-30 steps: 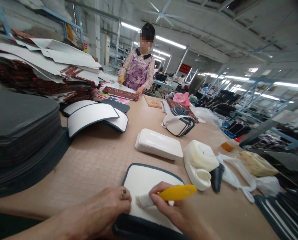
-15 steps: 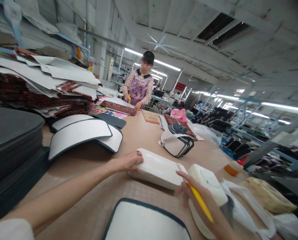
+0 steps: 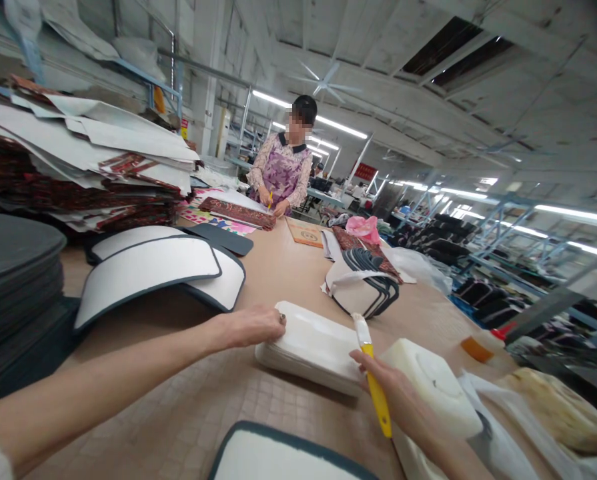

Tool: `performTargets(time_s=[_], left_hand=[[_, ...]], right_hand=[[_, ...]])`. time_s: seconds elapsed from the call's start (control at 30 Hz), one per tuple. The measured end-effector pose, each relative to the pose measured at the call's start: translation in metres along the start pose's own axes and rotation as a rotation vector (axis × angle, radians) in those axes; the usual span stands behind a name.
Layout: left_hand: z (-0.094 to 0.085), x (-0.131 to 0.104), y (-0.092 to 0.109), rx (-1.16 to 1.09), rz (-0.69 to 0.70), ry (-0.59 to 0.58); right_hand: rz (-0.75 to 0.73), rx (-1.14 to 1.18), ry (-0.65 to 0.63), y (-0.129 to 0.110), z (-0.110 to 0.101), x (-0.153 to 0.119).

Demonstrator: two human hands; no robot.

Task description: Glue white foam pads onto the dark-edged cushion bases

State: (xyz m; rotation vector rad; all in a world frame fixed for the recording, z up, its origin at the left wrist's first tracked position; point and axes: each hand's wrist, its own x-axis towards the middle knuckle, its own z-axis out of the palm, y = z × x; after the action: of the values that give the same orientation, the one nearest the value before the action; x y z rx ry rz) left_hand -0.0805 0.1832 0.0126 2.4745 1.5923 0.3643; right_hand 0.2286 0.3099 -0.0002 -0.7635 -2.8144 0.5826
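Note:
A stack of white sheets [image 3: 318, 340] lies on the brown table [image 3: 198, 380]. My left hand [image 3: 261, 327] is closed at the stack's left end, its fingers pinched on the edge of the sheets. At the right end, my right hand [image 3: 388, 377] holds a yellow-handled brush [image 3: 377, 393], whose pale bristles point up and away; its fingertips are beside the stack. Close to me lies a white panel with a dark border [image 3: 288, 457]. Just right of my right hand is a white plastic container [image 3: 431, 380].
Bordered curved panels [image 3: 148, 273] and a dark stack [image 3: 15, 280] stand left. More panels [image 3: 361, 287] sit beyond the sheets. An orange-filled bottle [image 3: 481, 347] and plastic bag [image 3: 513, 420] are right. A person [image 3: 281, 167] works across the table.
The brush in my right hand has swung more upright, its bristles now showing above the stack. My left hand's fingers have closed more tightly at the corner. The view has shifted slightly.

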Motion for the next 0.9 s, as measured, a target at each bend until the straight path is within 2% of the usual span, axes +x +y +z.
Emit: performTargets(time_s=[0.3, 0.53, 0.67, 0.9], left_hand=[[0.000, -0.004, -0.007, 0.022, 0.048, 0.021], [-0.003, -0.001, -0.001, 0.112, 0.027, 0.040], [-0.002, 0.004, -0.001, 0.128, 0.028, 0.000], [-0.007, 0.010, -0.002, 0.129, 0.072, -0.093]], right_hand=[[0.075, 0.131, -0.048, -0.017, -0.021, 0.006], [0.060, 0.135, -0.039, -0.007, -0.020, 0.009], [0.007, 0.165, 0.025, -0.002, -0.019, 0.010], [0.071, 0.191, 0.041, 0.000, -0.023, 0.010]])
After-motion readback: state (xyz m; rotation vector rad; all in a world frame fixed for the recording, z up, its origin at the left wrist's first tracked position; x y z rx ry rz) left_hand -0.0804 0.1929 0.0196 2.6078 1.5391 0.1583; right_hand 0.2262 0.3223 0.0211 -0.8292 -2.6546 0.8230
